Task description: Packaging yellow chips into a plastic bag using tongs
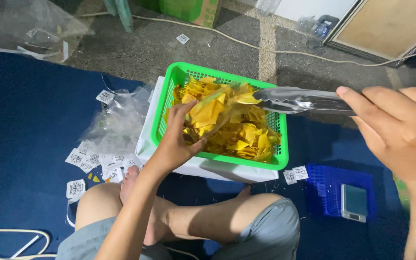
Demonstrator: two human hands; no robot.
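Note:
A green plastic basket (pixel 169 91) full of yellow chips (pixel 249 137) rests on a white box (pixel 145 144) in front of my crossed legs. My left hand (pixel 176 137) holds a clear plastic bag (pixel 213 110) partly filled with chips, tilted over the basket. My right hand (pixel 396 127) grips metal tongs (pixel 299 101), whose tips pinch chips at the bag's mouth.
A pile of empty clear bags (pixel 116 120) and several small white labels (pixel 85 159) lie on the blue mat to the left. A blue basket (pixel 326 190) holding a small grey scale (pixel 354 202) sits at right. A white cable (pixel 285 50) crosses the grey floor behind.

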